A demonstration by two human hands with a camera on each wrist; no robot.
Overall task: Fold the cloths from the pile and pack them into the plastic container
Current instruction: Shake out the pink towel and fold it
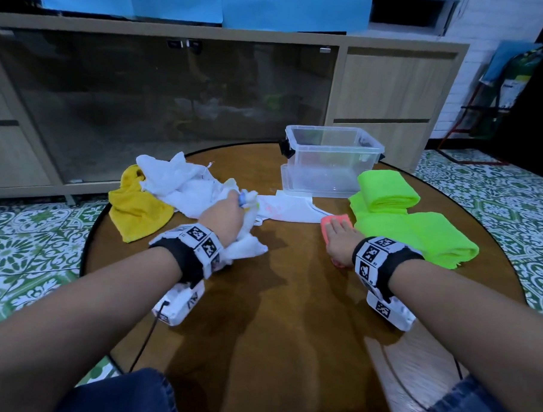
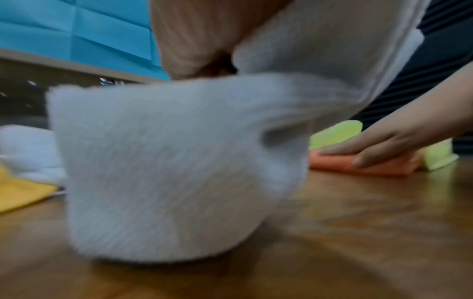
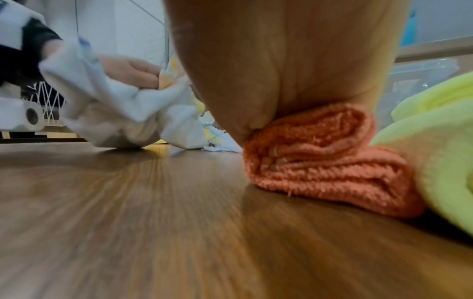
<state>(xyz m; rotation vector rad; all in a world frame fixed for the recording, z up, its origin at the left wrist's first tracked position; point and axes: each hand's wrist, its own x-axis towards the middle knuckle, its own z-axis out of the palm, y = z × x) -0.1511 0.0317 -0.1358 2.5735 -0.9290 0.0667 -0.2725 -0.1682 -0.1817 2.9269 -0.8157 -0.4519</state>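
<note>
My left hand grips a white cloth at the near edge of the pile; the cloth hangs blurred in front of the left wrist camera. The pile holds white cloths and a yellow cloth. My right hand lies flat with straight fingers on a folded orange cloth, pressing it to the table. Two folded neon green cloths lie right of it. The clear plastic container stands at the far side of the table, with no cloths visible inside.
The round wooden table has bare surface between and in front of my hands. A flat white cloth lies before the container. Beyond the table stands a low cabinet with glass doors. Patterned floor tiles surround the table.
</note>
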